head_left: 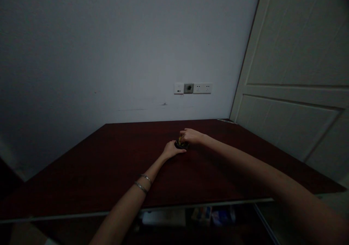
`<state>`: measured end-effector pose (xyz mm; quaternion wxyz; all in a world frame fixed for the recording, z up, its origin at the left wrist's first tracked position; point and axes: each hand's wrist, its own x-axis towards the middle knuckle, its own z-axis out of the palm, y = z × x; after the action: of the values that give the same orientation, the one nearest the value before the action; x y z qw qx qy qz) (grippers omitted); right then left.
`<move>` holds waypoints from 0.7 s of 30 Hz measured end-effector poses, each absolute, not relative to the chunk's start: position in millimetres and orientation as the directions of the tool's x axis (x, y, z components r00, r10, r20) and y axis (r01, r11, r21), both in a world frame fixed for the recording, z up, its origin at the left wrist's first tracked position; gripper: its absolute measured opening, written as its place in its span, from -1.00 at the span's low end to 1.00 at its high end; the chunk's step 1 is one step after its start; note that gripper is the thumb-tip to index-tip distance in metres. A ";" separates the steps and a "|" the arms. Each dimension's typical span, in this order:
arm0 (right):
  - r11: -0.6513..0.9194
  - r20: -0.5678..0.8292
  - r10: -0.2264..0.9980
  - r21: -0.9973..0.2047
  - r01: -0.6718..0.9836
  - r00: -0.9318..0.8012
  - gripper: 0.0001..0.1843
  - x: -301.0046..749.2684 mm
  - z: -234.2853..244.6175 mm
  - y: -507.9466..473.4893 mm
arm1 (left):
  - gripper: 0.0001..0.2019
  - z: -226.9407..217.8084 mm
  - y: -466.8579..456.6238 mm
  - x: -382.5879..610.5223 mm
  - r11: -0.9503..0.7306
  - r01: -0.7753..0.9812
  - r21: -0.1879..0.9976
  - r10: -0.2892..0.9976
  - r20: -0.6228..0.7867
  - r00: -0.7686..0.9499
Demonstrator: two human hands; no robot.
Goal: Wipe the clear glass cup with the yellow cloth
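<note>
Both arms reach far out over a dark red-brown table (109,165). My left hand (171,149) rests on the tabletop with its fingers curled against a small dark object (180,144) that has a yellow part. My right hand (191,136) comes over the same object from the right, fingers bent down onto its top. The object is mostly hidden between the two hands and is too dim to name. Two thin bangles (143,183) sit on my left forearm.
A pale wall stands behind the table with a row of sockets and switches (193,88). A panelled door (294,92) fills the right side. Below the near table edge lie some boxes or packets (212,216) on a lower shelf.
</note>
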<state>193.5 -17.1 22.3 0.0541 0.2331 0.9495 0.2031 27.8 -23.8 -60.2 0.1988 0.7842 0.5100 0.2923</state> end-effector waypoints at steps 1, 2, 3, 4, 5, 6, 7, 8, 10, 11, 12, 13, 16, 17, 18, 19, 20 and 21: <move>0.805 -0.019 0.475 0.412 0.426 -0.880 -0.83 194.2 22.6 -17.7 | -0.43 -59.6 -24.3 27.7 -0.403 0.685 0.607 0.915 0.255 0.312; 0.804 -0.028 0.485 0.408 0.433 -0.874 -0.83 194.7 23.0 -18.2 | -0.44 -58.9 -24.9 27.6 -0.403 0.689 0.603 0.915 0.254 0.313; 0.802 -0.037 0.497 0.401 0.443 -0.867 -0.81 195.2 23.4 -18.8 | -0.44 -58.1 -25.6 27.6 -0.402 0.693 0.599 0.916 0.253 0.313; 0.799 -0.044 0.512 0.392 0.457 -0.858 -0.78 195.5 23.6 -19.3 | -0.44 -57.4 -26.2 27.6 -0.399 0.697 0.596 0.917 0.250 0.311; 0.793 -0.050 0.531 0.380 0.476 -0.846 -0.74 195.8 23.7 -19.8 | -0.44 -56.9 -26.8 27.8 -0.395 0.700 0.595 0.918 0.248 0.308; 0.782 -0.054 0.558 0.366 0.504 -0.828 -0.69 195.9 23.8 -20.3 | -0.44 -56.4 -27.3 27.9 -0.393 0.701 0.595 0.920 0.245 0.307; 0.767 -0.059 0.592 0.350 0.539 -0.804 -0.64 195.8 23.7 -20.8 | -0.44 -56.2 -27.5 28.1 -0.389 0.702 0.596 0.921 0.243 0.304; 0.745 -0.065 0.630 0.330 0.579 -0.774 -0.60 195.4 23.7 -21.4 | -0.43 -56.3 -27.4 28.3 -0.382 0.706 0.596 0.924 0.241 0.297; 0.693 -0.078 0.706 0.280 0.664 -0.704 -0.54 193.0 24.3 -22.7 | -0.42 -57.2 -26.4 28.5 -0.371 0.713 0.595 0.929 0.236 0.286; 0.662 -0.084 0.742 0.242 0.709 -0.665 -0.53 190.9 25.1 -23.4 | -0.41 -58.0 -25.5 28.5 -0.368 0.715 0.595 0.930 0.235 0.283; 0.629 -0.091 0.776 0.199 0.752 -0.625 -0.53 188.3 26.2 -24.0 | -0.40 -59.0 -24.6 28.4 -0.368 0.713 0.597 0.930 0.237 0.282; 0.595 -0.100 0.804 0.155 0.789 -0.587 -0.55 185.3 27.5 -24.4 | -0.38 -60.1 -23.5 28.3 -0.370 0.708 0.601 0.929 0.239 0.283; 0.509 -0.135 0.856 0.056 0.859 -0.499 -0.65 175.1 31.8 -23.1 | -0.33 -62.7 -21.2 28.0 -0.376 0.693 0.615 0.927 0.245 0.286; 0.492 -0.146 0.864 0.036 0.870 -0.483 -0.68 171.9 32.8 -21.6 | -0.33 -63.1 -20.9 28.0 -0.375 0.694 0.615 0.927 0.244 0.286; 0.478 -0.154 0.869 0.015 0.878 -0.470 -0.70 169.1 33.3 -19.7 | -0.34 -63.1 -21.0 28.1 -0.376 0.696 0.612 0.927 0.241 0.289; 0.462 -0.159 0.874 -0.014 0.887 -0.458 -0.72 166.7 33.4 -17.4 | -0.36 -62.7 -21.5 28.2 -0.377 0.698 0.609 0.926 0.239 0.292; 0.446 -0.161 0.879 -0.048 0.894 -0.448 -0.74 164.8 32.9 -14.9 | -0.38 -61.8 -22.4 28.5 -0.379 0.699 0.607 0.925 0.236 0.297; 0.430 -0.159 0.885 -0.086 0.899 -0.438 -0.75 163.6 32.0 -12.3 | -0.41 -60.4 -23.7 28.7 -0.378 0.700 0.606 0.926 0.231 0.300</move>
<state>163.6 -12.3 32.0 0.0447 0.5282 0.8443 -0.0789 28.7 -23.7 -60.4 0.2003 0.7809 0.5204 0.2815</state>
